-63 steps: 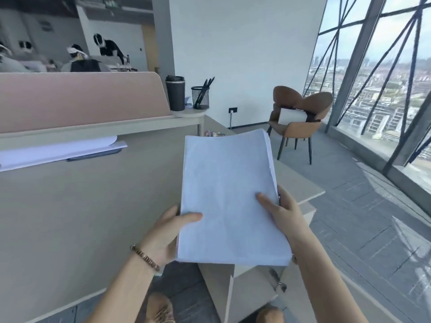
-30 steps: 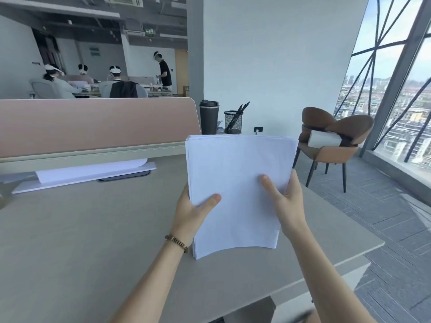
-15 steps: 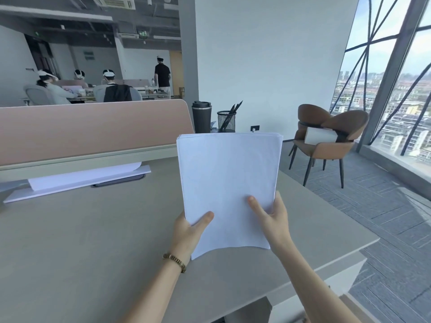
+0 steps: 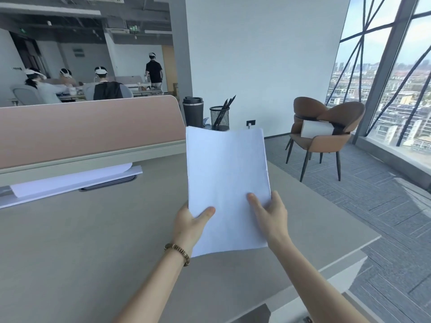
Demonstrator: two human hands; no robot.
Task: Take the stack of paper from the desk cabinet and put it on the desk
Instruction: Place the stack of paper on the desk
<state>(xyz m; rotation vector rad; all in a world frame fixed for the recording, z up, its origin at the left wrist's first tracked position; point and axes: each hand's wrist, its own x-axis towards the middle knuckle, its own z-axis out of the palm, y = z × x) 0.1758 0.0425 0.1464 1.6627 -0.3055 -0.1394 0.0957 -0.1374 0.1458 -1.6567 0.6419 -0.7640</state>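
Note:
A white stack of paper [image 4: 227, 173] is held in portrait position above the beige desk [image 4: 81, 241], near its right half. My left hand [image 4: 189, 223] grips the stack's lower left edge, thumb on top. My right hand [image 4: 271, 214] grips the lower right edge, thumb on top. The stack's lower edge sags a little over the desk; I cannot tell whether it touches. The desk cabinet is hidden below the desk.
A pink divider [image 4: 88, 127] runs along the desk's back, with white sheets [image 4: 70, 178] lying below it. A black tumbler [image 4: 193, 111] and a mesh pen holder [image 4: 219, 117] stand at the back. A brown chair [image 4: 324, 134] stands on the floor to the right. People sit far behind.
The stack has come up from beside the cabinet to over the desk, and my view has risen. In the last half second it shifted slightly forward and right; both hands keep their grip.

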